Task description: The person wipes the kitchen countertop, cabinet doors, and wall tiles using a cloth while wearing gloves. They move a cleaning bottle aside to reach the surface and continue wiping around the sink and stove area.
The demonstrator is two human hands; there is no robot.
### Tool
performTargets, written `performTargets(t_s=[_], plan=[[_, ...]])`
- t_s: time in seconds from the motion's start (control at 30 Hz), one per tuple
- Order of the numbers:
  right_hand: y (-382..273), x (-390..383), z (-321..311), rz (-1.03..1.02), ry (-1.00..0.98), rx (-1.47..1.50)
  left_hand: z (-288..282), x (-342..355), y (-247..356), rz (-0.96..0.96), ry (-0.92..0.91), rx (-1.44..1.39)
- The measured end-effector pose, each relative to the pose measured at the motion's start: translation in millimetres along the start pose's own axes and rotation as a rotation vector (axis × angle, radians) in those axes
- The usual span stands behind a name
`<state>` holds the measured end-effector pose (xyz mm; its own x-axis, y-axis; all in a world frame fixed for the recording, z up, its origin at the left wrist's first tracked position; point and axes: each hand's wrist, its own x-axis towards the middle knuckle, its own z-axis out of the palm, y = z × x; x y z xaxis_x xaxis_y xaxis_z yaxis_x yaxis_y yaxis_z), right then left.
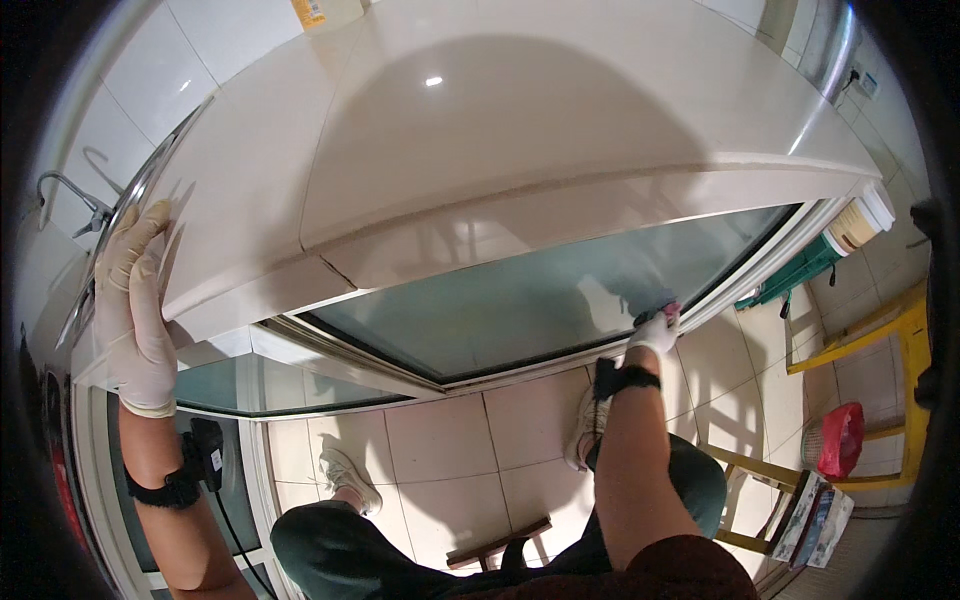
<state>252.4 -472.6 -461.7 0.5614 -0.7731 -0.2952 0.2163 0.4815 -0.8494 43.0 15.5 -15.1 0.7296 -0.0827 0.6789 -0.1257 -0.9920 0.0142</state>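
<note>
Right hand [654,336], gloved, is closed around a small pink cloth [671,310], held against the glass door [500,315] near its bottom edge, under the counter [520,120]. Left hand [138,310], also gloved, lies at the counter's left end beside the metal rim [163,153]; from here I see its fingers mostly straight, nothing held in them.

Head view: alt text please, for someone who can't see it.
A white-gloved right hand holds a small, partly hidden pink item at a grey-green glass cabinet panel under a glossy beige countertop. The white-gloved left hand rests at the countertop's left edge. Below, knees in dark green trousers show over a pale tiled floor.
</note>
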Motion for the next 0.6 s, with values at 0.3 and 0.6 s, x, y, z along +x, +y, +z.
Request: performTargets(t_s=[0.3, 0.6], plan=[[143, -298, 13, 0.795, -0.247, -0.212, -1, 3, -5, 0.026, -0.023, 0.017], [141, -215, -13, 0.581, -1.086, -0.947, -5, 0, -9, 0.012, -0.076, 0.075]])
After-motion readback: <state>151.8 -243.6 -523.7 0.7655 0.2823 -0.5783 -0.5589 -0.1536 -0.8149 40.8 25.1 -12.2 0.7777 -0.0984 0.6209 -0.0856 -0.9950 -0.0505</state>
